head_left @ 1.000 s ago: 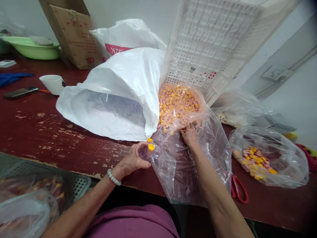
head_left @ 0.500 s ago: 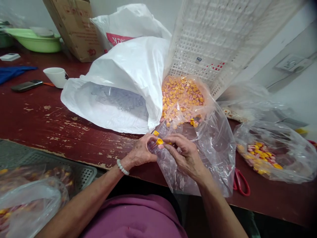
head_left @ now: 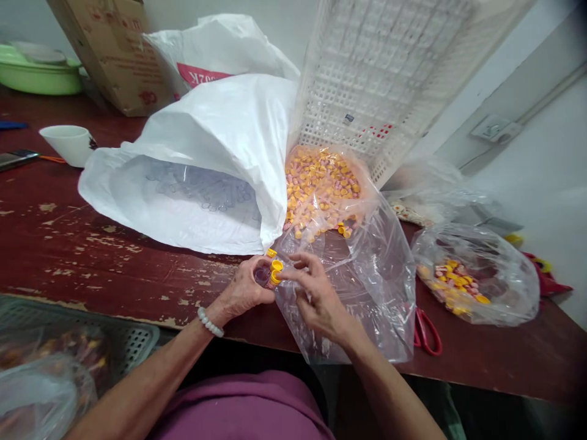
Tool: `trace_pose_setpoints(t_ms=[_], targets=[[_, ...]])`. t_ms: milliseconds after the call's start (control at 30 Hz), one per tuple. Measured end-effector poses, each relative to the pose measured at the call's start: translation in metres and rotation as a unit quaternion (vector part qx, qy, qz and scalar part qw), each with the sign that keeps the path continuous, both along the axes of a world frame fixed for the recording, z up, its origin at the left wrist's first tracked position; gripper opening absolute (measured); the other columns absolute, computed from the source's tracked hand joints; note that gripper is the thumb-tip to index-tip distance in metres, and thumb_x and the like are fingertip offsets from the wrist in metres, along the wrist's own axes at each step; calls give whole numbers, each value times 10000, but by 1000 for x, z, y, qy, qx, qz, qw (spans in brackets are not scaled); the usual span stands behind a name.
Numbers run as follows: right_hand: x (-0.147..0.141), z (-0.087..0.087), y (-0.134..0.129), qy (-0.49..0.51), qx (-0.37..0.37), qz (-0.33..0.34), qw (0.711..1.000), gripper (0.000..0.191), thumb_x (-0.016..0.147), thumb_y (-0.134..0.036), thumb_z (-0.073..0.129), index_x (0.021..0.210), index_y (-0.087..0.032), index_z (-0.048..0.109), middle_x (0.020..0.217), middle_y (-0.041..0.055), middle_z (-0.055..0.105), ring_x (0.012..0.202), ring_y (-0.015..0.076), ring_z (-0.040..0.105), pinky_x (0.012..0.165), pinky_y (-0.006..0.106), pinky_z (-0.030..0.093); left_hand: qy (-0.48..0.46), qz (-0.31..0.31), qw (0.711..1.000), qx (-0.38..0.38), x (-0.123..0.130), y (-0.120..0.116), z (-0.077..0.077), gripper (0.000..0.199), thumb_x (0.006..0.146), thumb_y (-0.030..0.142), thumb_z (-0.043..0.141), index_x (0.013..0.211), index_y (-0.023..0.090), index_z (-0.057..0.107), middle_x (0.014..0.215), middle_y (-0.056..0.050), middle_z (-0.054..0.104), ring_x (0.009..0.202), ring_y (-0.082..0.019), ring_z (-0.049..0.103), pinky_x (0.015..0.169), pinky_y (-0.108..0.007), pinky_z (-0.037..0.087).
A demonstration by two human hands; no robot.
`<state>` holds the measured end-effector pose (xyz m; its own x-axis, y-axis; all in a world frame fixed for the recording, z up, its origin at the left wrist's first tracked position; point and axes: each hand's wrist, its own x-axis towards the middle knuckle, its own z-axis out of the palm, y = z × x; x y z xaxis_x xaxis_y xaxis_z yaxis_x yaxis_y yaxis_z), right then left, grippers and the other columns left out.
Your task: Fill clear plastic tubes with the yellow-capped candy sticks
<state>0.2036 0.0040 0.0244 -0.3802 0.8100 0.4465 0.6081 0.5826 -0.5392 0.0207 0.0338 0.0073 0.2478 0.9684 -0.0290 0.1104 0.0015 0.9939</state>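
My left hand (head_left: 250,282), a pale bead bracelet on its wrist, is closed around clear plastic pieces (head_left: 263,274) whose exact kind I cannot make out. Small yellow caps (head_left: 276,265) stick up along their edge. With its index finger stretched out, my right hand (head_left: 316,293) touches the nearest cap, the other fingers apart and loosely bent. Just beyond, a clear plastic bag (head_left: 385,293) lies spread, with many yellow and pink pieces (head_left: 321,186) heaped at its far end. More clear plastic pieces (head_left: 206,186) lie inside the open white sack (head_left: 183,229) at the left.
A white plastic crate (head_left: 358,79) leans upright behind the heap. Red-handled scissors (head_left: 428,333) and another clear bag (head_left: 513,293) with yellow and pink pieces lie to the right. On the left stand a white cup (head_left: 68,145), a cardboard box (head_left: 114,61) and a green basin (head_left: 41,76).
My right fingers have gone from pinching at a yellow cap to pressing with the index finger, and a second cap shows beside it. The whole view has shifted to the right.
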Motion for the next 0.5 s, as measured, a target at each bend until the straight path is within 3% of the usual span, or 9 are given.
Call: trace_pose_setpoints(t_ms=[67,133,200,300,500], targets=[[25,-8,33,16,-8,-125,992,366,757,-68,376,999,-205,615,1103,70,566,1032,178,537,900,342,441,-32,-1,999,-30,-4,2,-3,407,451,56,629,853,111,594,652,41,540,597,-96,460,591,-229,377],[51,-17,75,-51,-56,-324,943,351,808,-102,328,1015,-169,604,1023,75,619,947,168,571,864,316,445,-49,14,997,-51,-10,2,-7,398,454,61,631,847,112,599,628,48,529,589,-93,452,577,-224,364],[69,-26,115,-81,-83,-366,923,320,815,-129,358,992,-126,625,972,105,647,943,204,580,874,344,428,-52,32,996,-61,-15,2,-12,403,450,56,633,848,113,603,648,42,544,604,-96,461,577,-223,361],[72,-39,154,-117,-103,-377,913,307,843,-181,407,1042,-119,633,1063,143,630,1017,236,563,898,351,399,-56,37,996,-64,-17,3,-16,430,435,42,641,857,118,605,672,40,563,620,-97,471,587,-220,362],[56,-51,161,-189,-161,-398,883,332,882,-242,416,1089,-98,632,1149,195,573,1087,279,527,880,355,400,-72,31,994,-72,-10,4,-11,435,418,37,634,843,118,598,597,62,529,575,-84,433,557,-211,331]])
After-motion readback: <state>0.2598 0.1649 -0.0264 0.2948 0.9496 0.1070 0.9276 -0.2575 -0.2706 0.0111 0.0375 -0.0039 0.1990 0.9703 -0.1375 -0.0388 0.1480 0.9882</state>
